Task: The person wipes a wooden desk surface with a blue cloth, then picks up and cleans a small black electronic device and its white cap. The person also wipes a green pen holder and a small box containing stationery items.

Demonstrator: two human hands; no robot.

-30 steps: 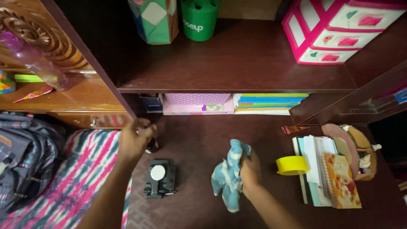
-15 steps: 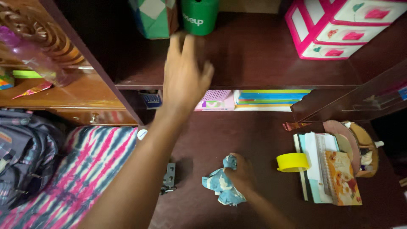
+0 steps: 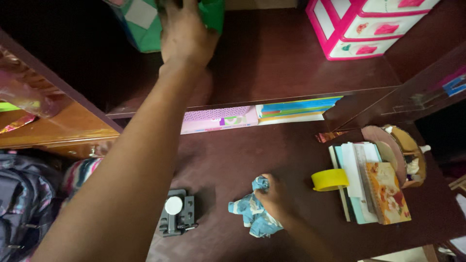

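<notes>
My left hand [image 3: 187, 36] reaches up onto the dark wooden shelf [image 3: 272, 68]. Its fingers lie against a green cup [image 3: 212, 13] beside a green-and-white patterned box [image 3: 138, 24]; the fingertips run out of the picture, so the grip is hidden. My right hand [image 3: 273, 193] is lower down, closed on a crumpled blue-and-white cloth [image 3: 250, 216] and pressing it onto the dark desk top [image 3: 242, 155].
A black device with a round white cap [image 3: 177, 217] lies left of the cloth. To the right are a yellow tape roll [image 3: 330, 180], a stack of notebooks [image 3: 371, 187] and a pink drawer unit [image 3: 369, 24]. A backpack [image 3: 19, 199] sits far left.
My left hand rose from near the black device up to the shelf and the green cup. My right hand lowered the cloth onto the desk. The view shifted upward.
</notes>
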